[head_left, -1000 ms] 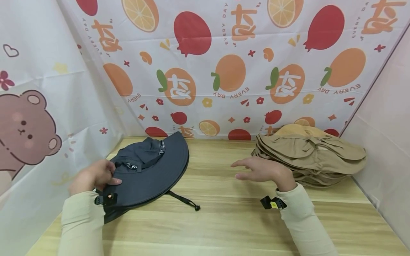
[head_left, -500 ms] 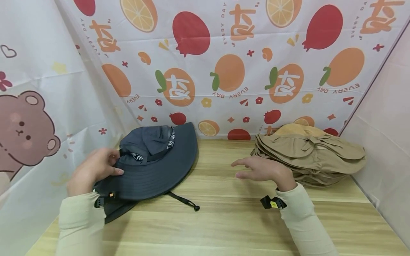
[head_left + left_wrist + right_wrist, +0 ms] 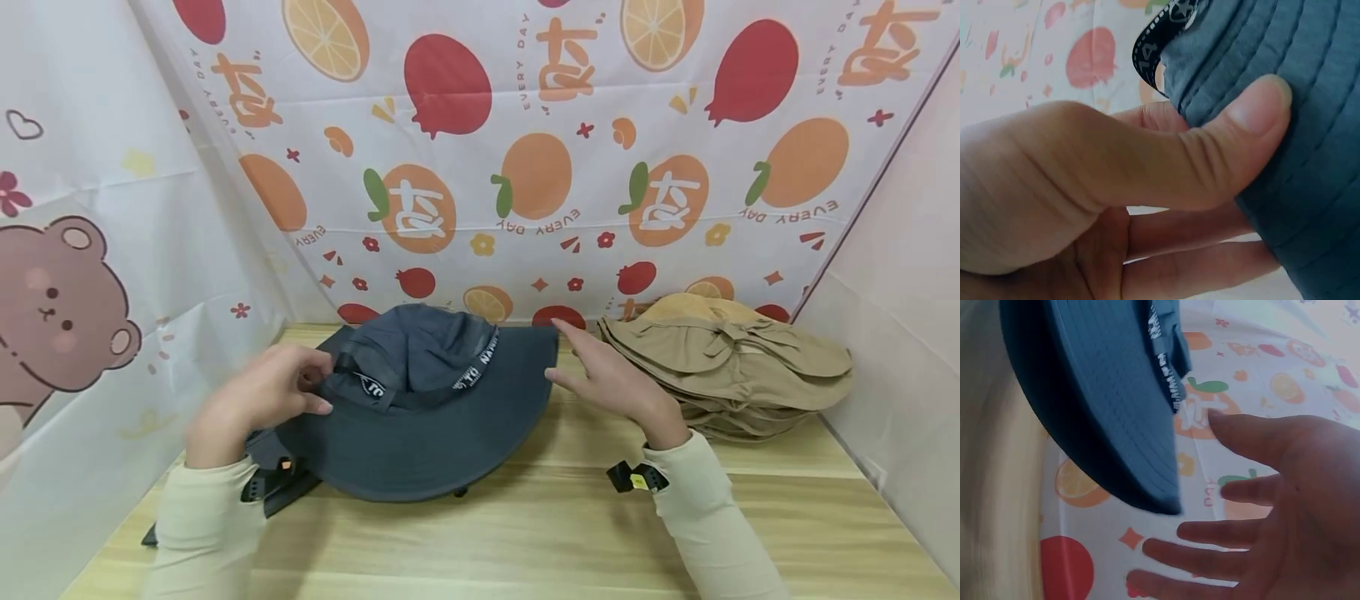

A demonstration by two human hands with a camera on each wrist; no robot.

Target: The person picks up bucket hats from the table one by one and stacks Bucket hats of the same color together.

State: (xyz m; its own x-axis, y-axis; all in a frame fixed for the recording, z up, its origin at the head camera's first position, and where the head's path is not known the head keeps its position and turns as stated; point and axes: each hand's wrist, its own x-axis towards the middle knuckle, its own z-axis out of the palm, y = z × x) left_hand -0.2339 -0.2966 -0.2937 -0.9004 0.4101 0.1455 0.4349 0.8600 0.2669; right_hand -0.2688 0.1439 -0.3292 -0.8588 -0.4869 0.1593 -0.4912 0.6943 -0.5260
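Observation:
A dark blue-grey sun hat with a wide stitched brim and a lettered band is raised over the table's left half. My left hand pinches its brim at the left; in the left wrist view the thumb lies on the stitched brim and the fingers go behind it. At the hat's right edge is my right hand, its thumb and fingers spread. The right wrist view shows those straight fingers beside the brim's corner, with a gap between.
More dark hat brim lies beneath the left wrist on the wooden table. A pile of tan hats stands at the right. A fruit-print cloth closes the back, with a bear-print cloth at the left.
My left hand has lifted the top hat off the dark brim below and brought it rightward. My right hand has tilted up slightly, fingers spread near the hat's right edge.

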